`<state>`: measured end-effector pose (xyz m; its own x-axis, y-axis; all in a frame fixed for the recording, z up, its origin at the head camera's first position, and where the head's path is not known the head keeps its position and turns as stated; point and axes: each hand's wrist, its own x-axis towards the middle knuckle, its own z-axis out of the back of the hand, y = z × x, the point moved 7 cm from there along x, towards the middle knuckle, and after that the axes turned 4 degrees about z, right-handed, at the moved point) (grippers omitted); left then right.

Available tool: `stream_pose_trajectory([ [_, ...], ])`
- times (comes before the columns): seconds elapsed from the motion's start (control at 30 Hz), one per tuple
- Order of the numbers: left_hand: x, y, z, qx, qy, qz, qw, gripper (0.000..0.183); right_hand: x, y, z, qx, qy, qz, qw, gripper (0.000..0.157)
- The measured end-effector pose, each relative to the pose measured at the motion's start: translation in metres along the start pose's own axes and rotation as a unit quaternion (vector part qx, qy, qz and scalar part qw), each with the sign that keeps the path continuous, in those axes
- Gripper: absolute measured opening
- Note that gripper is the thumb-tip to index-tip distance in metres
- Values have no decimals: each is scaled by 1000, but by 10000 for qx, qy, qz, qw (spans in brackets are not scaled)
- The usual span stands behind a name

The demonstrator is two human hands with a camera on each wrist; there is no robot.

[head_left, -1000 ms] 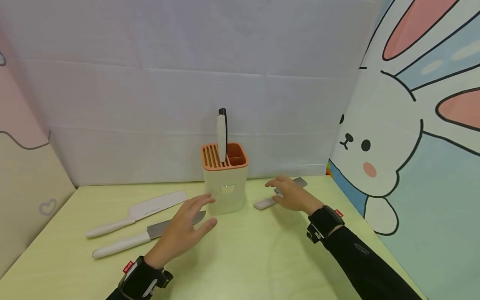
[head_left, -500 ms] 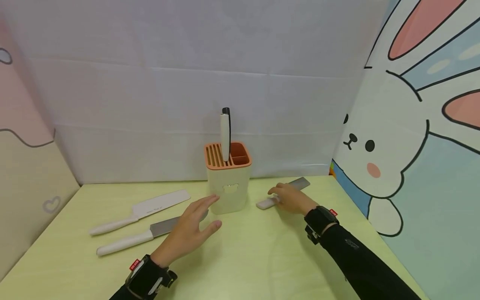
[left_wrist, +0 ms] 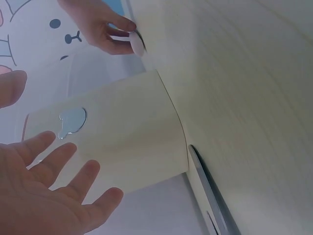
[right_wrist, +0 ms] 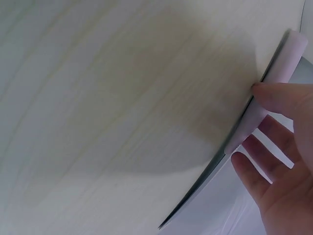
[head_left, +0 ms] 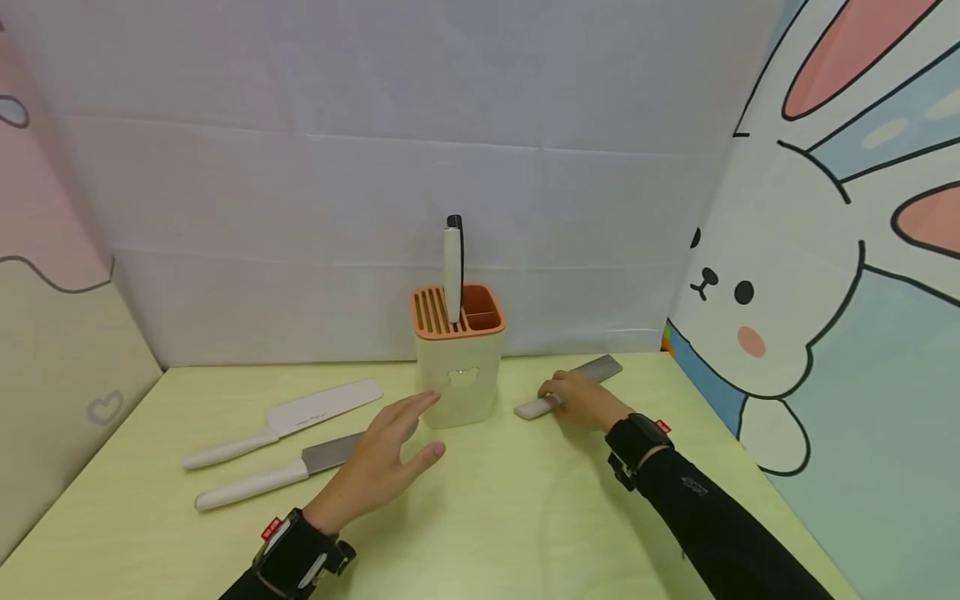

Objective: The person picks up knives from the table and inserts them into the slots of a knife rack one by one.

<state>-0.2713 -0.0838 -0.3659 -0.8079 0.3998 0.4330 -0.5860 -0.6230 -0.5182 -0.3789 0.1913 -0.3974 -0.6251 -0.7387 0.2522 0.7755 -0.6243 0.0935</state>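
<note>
At the right of the table my right hand (head_left: pixel 583 402) pinches a knife by its pale handle (head_left: pixel 534 407), its grey blade (head_left: pixel 600 367) pointing away to the back right. The right wrist view shows the thumb on one side of that handle (right_wrist: pixel 279 68) and fingers on the other. My left hand (head_left: pixel 375 462) hovers with spread fingers in front of the white knife holder (head_left: pixel 459 392). It overlaps the blade of a white-handled kitchen knife (head_left: pixel 251 487) in the head view. A white-handled knife (head_left: pixel 452 275) and a black-tipped handle behind it stand in the holder's slots.
A cleaver (head_left: pixel 322 406) with a pale handle lies at the back left of the pale yellow table (head_left: pixel 510 533). The holder's orange top (head_left: pixel 429 310) has slots and two open compartments (head_left: pixel 480 308). A white backdrop (head_left: pixel 300 200) rises behind; a rabbit-patterned panel (head_left: pixel 757 333) borders the right.
My right hand has come down onto the knife, and its spread fingers have closed round the handle. The left hand stays about where it was; the head view has shifted slightly.
</note>
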Motion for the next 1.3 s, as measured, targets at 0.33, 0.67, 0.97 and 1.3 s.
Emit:
stream_pose_trajectory([
  [0.33,1,2,0,6,5,58,10000,65,1,1,-1,-82,126,140,9998,26],
  [0.67,0,2,1,7,-1,62,10000,64,1,3,-2,-95,251,82,9996,28],
  [0.97,-1,4,1,-5,21,96,10000,65,-3,8,-1,-71,186,247,9995,26],
  [1.3,0,3,2,31,11,96,9999,65,-10,15,-1,-80,166,393,9991,25],
])
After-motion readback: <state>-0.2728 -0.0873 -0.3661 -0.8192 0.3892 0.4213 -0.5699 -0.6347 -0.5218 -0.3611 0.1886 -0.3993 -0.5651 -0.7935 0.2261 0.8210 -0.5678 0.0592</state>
